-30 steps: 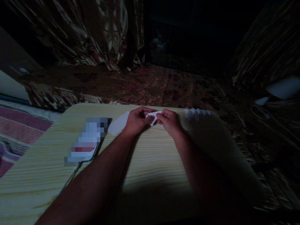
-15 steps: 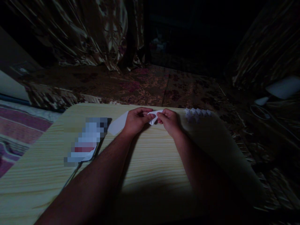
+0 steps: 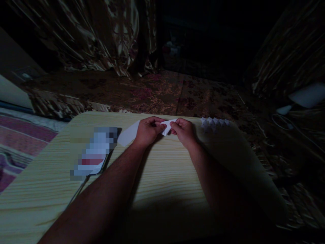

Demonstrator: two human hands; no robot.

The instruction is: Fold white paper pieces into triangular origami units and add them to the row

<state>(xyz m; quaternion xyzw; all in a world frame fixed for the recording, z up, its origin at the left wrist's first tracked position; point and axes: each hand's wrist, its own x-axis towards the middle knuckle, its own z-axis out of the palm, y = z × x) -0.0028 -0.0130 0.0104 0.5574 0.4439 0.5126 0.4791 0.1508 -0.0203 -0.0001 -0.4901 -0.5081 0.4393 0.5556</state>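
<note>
Between my two hands is a small folded piece of white paper (image 3: 167, 127), near the far edge of the wooden table (image 3: 167, 169). My left hand (image 3: 149, 129) pinches its left side, thumb on top. On its right side, the thumb and fingers of my right hand (image 3: 183, 131) are closed on the paper. A flat sheet of white paper (image 3: 128, 133) lies just left of my left hand, partly hidden by it. To the right of my right hand stand several small pale folded paper pieces (image 3: 213, 122), pointed like stars.
A blurred-out phone-like device (image 3: 95, 150) with a cable (image 3: 76, 194) lies on the table's left. Beyond the far edge are a patterned cloth surface (image 3: 157, 91) and curtains (image 3: 122, 37). A white lamp-like object (image 3: 307, 96) stands at the right in dim light.
Both hands keep their grip on the folded paper with barely any movement. The paper's near face looks slightly flatter, and the view has shifted a little.
</note>
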